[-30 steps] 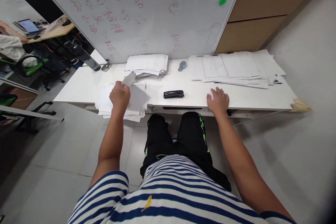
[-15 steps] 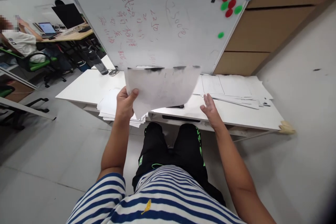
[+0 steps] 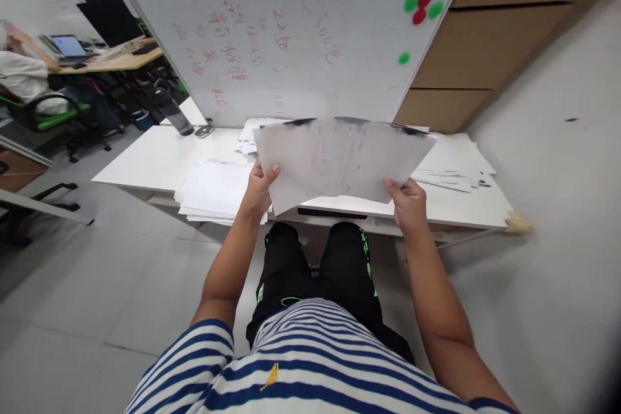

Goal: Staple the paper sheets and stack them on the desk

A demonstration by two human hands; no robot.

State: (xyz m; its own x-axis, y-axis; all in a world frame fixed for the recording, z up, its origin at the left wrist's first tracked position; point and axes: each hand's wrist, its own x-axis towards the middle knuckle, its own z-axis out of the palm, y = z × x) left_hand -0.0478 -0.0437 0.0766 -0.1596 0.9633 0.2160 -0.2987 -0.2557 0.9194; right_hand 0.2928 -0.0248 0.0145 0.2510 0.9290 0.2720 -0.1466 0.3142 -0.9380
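Observation:
A sheet of paper (image 3: 339, 158) with black smudges along its far edge is held up above the desk, bowed slightly between my hands. My left hand (image 3: 261, 186) pinches its left side with the thumb on top. At its right corner, my right hand (image 3: 408, 202) is closed on the paper as well. Faint marks show through the sheet; I cannot tell whether it is one sheet or more. Left of it lies a stack of white paper (image 3: 213, 187). More papers (image 3: 458, 158) lie spread on the right, partly covered by the held sheet.
The white desk (image 3: 140, 152) backs onto a whiteboard (image 3: 286, 45) with red writing and round magnets. A dark bottle (image 3: 173, 111) stands at the desk's left. Cardboard boxes (image 3: 504, 45) are piled at the right. A person (image 3: 29, 74) sits at another desk far left.
My right hand, open and apart from the sheet before, has closed on its right corner. The sheet has shifted right and is spread wider, my left hand moving right with it.

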